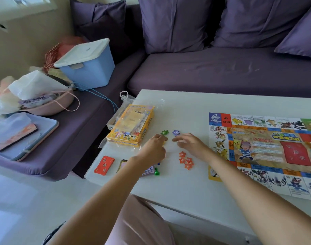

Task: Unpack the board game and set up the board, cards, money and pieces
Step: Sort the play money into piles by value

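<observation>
1. Desk (pixel 168 195), white; both forearms reach in over its near edge
2. Near left corner: red card stack (pixel 104 165) lies flat. Just right of it is a second stack (pixel 123 164), mostly hidden under the left forearm. Green pawn (pixel 156 171) sits past the forearm
3. Orange star pieces (pixel 186 160) lie clustered and touching between the two wrists
4. Left hand (pixel 153 147): fingers curled, tips at the green star piece (pixel 164 132); cannot tell whether they grip or only touch
5. Right hand (pixel 191 143): fingers wide and relaxed, holding nothing, tips just beside the purple star piece (pixel 176 133)
6. Yellow game box (pixel 131 124) lies flat at the desk's left edge, left of the stars
7. Board (pixel 264 151) is unfolded flat on the right side and runs out of view
8. Behind the desk: purple sofa (pixel 222 71), with a blue storage box (pixel 87 71) on its left part
</observation>
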Tool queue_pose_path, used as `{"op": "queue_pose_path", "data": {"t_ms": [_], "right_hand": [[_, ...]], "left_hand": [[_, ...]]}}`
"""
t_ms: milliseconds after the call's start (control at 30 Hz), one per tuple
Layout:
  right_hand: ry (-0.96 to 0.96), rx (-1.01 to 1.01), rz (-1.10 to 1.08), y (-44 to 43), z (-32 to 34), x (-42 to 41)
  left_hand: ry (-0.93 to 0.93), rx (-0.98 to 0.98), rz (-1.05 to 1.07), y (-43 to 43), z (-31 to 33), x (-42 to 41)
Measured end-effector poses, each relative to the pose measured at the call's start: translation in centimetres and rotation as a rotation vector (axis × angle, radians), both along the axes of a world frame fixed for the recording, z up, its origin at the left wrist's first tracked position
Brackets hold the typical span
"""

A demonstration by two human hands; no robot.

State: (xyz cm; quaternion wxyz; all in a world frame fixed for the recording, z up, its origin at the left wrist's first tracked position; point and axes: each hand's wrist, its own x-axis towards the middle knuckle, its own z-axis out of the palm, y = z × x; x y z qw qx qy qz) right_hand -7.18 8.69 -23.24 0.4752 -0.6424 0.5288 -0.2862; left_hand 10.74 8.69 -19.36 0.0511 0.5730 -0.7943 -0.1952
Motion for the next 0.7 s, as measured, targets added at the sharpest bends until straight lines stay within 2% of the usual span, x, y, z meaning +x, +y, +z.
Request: {"op": "queue_pose_path", "data": {"t_ms": [100, 200, 300, 500, 600, 700], "right_hand": [[0.214, -0.096, 0.045, 1.1, 0.7, -1.6], [0.452, -0.041, 0.211, 3.0, 1.7, -2.4], [0.589, 0.021, 0.175, 4.2, 1.6, -2.6], [0.553, -0.08, -0.031, 4.8, 0.5, -1.0], [0.439, -0.087, -0.054, 4.6, 0.6, -0.3], [0.404, -0.085, -0.05, 4.2, 0.8, 0.1]], "left_hand": [[0.027, 0.008, -0.076, 2.0, -0.6, -0.6], [-0.017, 0.09, -0.128, 3.5, -1.7, -1.0], [-0.038, 0.139, -0.121, 3.9, -2.5, -1.4], [0.003, 0.114, -0.073, 3.4, -2.2, -2.8], [0.004, 0.083, -0.051, 3.5, -1.7, -3.7], [0.077, 0.091, 0.008, 3.7, -1.5, -4.2]]}}
